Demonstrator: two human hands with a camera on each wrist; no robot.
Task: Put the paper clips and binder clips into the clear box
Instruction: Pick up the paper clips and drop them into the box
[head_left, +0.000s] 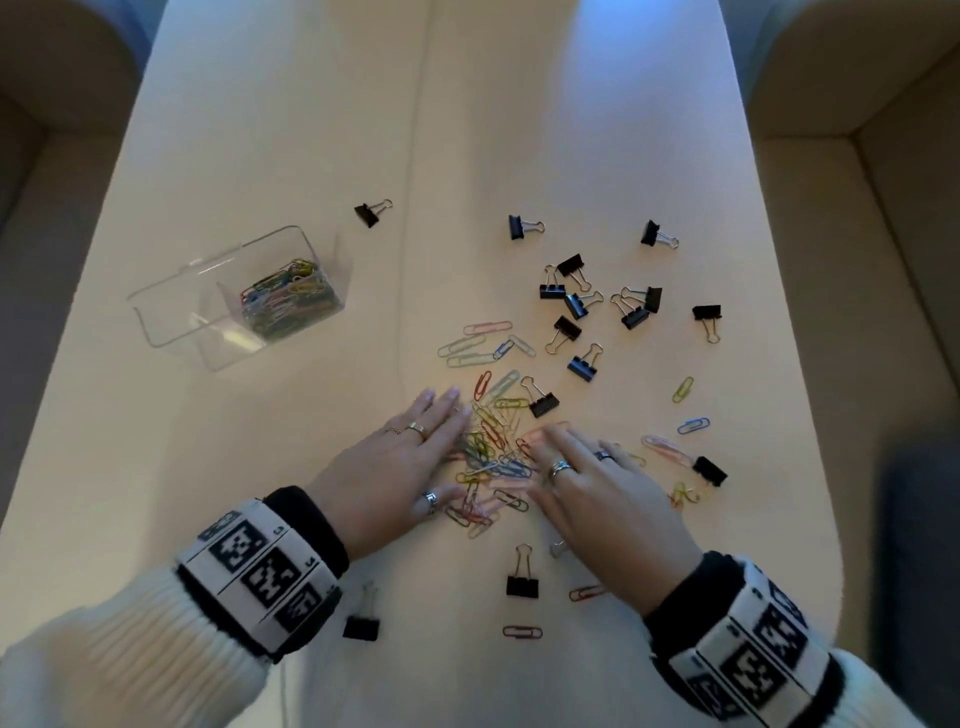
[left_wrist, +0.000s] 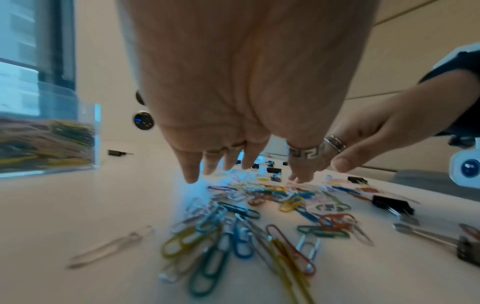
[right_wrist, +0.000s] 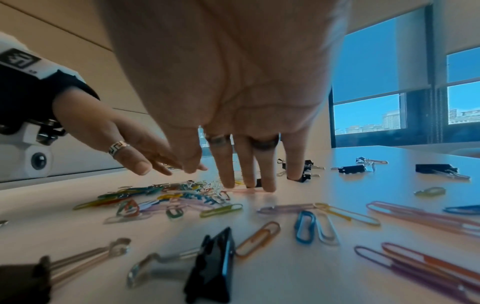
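A heap of coloured paper clips (head_left: 491, 457) (left_wrist: 249, 207) (right_wrist: 182, 197) lies on the table between my two hands. My left hand (head_left: 410, 457) (left_wrist: 244, 164) has straight fingers spread low over the heap's left side. My right hand (head_left: 587, 478) (right_wrist: 249, 181) has straight fingers with tips touching the table at the heap's right side. Neither hand holds anything. The clear box (head_left: 239, 296) (left_wrist: 52, 142) stands open at the left, partly filled with paper clips. Several black binder clips (head_left: 576, 306) (right_wrist: 350, 168) are scattered at the right and far side.
Loose binder clips lie near me (head_left: 522, 582) (head_left: 361, 626) (right_wrist: 210, 265) and one far off by the box (head_left: 371, 212). Stray paper clips (head_left: 522, 632) (head_left: 693, 426) dot the front and right. Sofa arms flank the table (head_left: 311, 130). Windows (right_wrist: 389, 92) show behind.
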